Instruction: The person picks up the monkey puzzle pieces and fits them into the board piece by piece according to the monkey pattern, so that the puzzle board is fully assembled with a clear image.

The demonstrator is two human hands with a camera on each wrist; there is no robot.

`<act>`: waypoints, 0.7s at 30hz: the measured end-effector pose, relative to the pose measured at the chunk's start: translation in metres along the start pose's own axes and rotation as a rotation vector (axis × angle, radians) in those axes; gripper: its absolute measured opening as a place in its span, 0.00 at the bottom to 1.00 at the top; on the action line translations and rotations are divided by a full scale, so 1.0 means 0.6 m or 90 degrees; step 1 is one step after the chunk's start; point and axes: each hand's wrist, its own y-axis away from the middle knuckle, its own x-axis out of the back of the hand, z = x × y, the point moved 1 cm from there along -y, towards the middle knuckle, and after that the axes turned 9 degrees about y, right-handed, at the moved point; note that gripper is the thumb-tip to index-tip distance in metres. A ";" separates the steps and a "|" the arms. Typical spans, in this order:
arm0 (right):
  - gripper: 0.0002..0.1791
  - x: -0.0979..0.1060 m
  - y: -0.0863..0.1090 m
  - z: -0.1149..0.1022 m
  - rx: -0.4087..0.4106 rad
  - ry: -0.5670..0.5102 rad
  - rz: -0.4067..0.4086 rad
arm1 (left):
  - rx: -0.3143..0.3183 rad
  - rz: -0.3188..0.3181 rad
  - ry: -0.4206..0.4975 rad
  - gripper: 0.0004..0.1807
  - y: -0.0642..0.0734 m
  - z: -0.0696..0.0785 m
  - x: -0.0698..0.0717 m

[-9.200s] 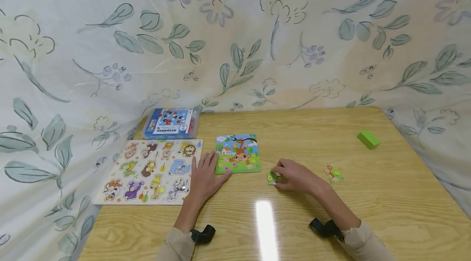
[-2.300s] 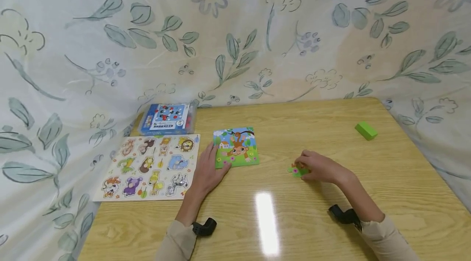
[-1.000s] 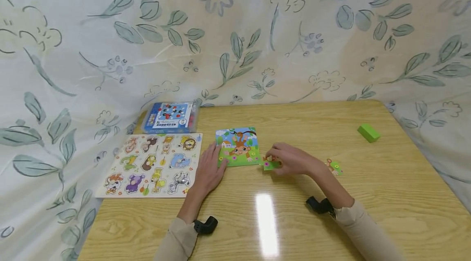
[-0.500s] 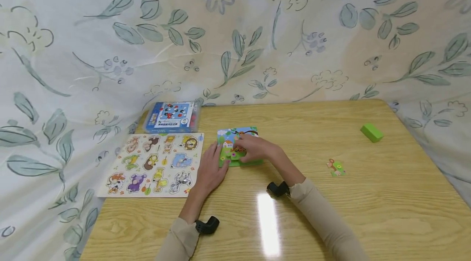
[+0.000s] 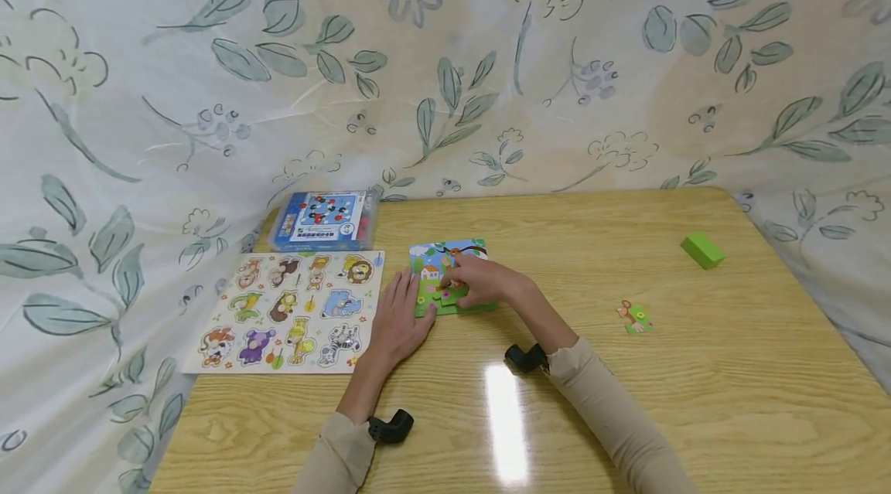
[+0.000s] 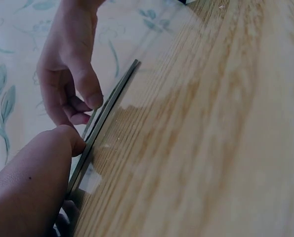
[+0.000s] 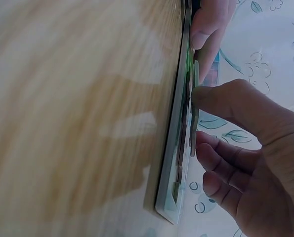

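Observation:
In the head view, a square monkey-picture puzzle board (image 5: 425,254) lies on the table. My left hand (image 5: 399,320) rests at its left side with fingers stretched out, the thumb at the front-left corner. My right hand (image 5: 482,279) is over the middle of the board and pinches a small puzzle piece (image 7: 194,123). In the right wrist view the thumb is against the piece's edge, and the piece stands slightly off the board's surface, nearly parallel to it. The hand hides much of the monkey picture. Another loose puzzle piece (image 5: 636,317), green with a brown figure, lies to the right.
A white animal peg-style board (image 5: 274,364) lies left of my left hand. Behind it stands a clear-and-blue box (image 5: 322,245) with a molecule picture. A green block (image 5: 703,250) sits at the table's far right. A floral cloth (image 5: 445,92) hangs behind the table.
My right hand has taken up the puzzle piece from the table on the right and carried it left over the board. The left hand has stayed by the board's left side.

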 end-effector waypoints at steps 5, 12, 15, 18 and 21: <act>0.19 0.002 0.000 0.001 0.002 -0.007 -0.010 | -0.002 0.002 -0.006 0.37 -0.002 0.001 0.000; 0.20 0.004 -0.001 0.003 0.008 -0.012 -0.027 | -0.002 0.002 -0.014 0.37 -0.004 0.002 0.000; 0.19 0.004 -0.001 0.004 0.008 -0.019 -0.031 | 0.000 -0.001 -0.019 0.37 -0.005 0.003 0.000; 0.19 0.003 -0.001 0.005 0.007 -0.023 -0.032 | 0.002 -0.003 -0.025 0.37 -0.005 0.003 0.001; 0.19 0.003 0.000 0.004 0.007 -0.021 -0.032 | 0.000 0.000 -0.022 0.37 -0.005 0.004 0.001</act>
